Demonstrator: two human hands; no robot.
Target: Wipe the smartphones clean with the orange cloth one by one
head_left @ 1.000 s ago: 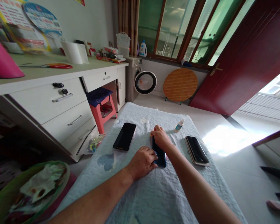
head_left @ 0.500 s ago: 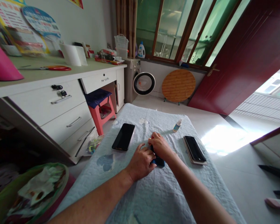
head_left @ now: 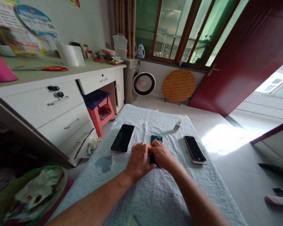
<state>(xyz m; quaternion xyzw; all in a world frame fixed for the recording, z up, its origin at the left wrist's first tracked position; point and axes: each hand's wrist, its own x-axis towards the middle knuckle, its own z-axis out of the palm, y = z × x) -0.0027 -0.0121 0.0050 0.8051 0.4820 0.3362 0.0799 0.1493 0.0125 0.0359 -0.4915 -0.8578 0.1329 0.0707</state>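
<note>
A smartphone with a glossy blue back [head_left: 157,137] lies on the cloth between my hands, its far end showing and its middle covered by fingers. My left hand [head_left: 139,160] curls round its left side, with the thumb near its lower end. Over the phone, the fingers of my right hand [head_left: 160,153] are bunched together and meet my left fingertips; what they pinch, if anything, is hidden. To the left lies a larger black smartphone [head_left: 123,138], screen up. At right, another dark phone [head_left: 194,148] rests on a pale flat case or box. A small spray bottle [head_left: 177,126] stands beyond.
A pale blue quilted cloth [head_left: 141,194] covers the surface under the phones. At left stand a white desk [head_left: 58,114] with drawers, a pink stool [head_left: 100,116] and a waste bin [head_left: 63,179]. A washing machine [head_left: 131,81] with its door open is at the back.
The blue phone now lies straighter, with its far end uncovered. My left fingers have drawn in against my right fingertips. The orange bit seen by my right fingers no longer shows.
</note>
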